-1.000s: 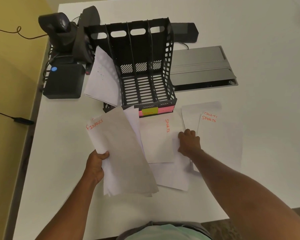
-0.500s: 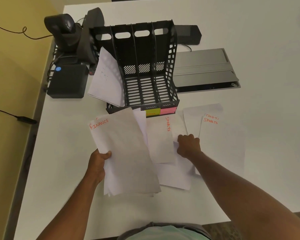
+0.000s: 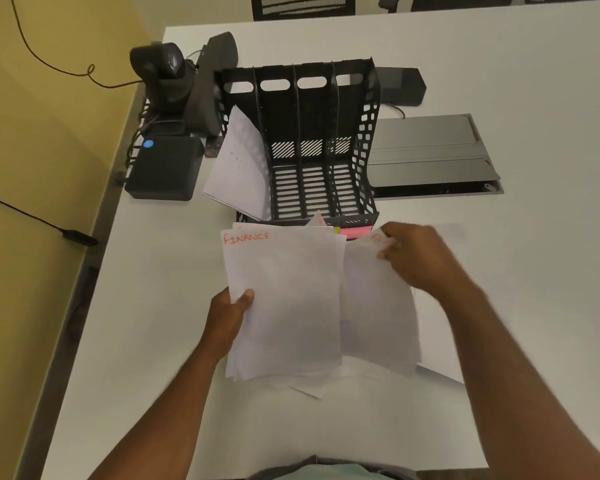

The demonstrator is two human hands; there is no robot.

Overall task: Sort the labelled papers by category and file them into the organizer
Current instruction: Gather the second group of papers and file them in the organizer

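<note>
Gone from the table at 2 o'clock since a second ago: the loose SPORTS sheets, now gathered up beside the stack. Left to right:

Dark box (image 3: 163,169) and camera (image 3: 168,81) at 10 o'clock on the table (image 3: 499,271), by the yellow wall.

Left hand (image 3: 227,315) at 7 o'clock of the stack (image 3: 284,299), forearm rising from the bottom edge, thumb curled over the top sheet's left edge, fingers hidden beneath; top sheet marked FINANCE in red.

Organizer (image 3: 312,143) at 12 o'clock, just beyond the stack, upright, four slots; filed sheets (image 3: 238,168) leaning in the leftmost slot, other three bare. Yellow and pink notes (image 3: 355,232) on its front lip.

Second bundle (image 3: 378,306) touching the stack's right edge, tilted.

Right hand (image 3: 416,254) at 1 o'clock of the stack, arm reaching in from the lower right, fingers curled and pinching that bundle's top corner; blurred, red label mostly covered.

Grey panel (image 3: 430,157) at 2 o'clock, beside the organizer.
</note>
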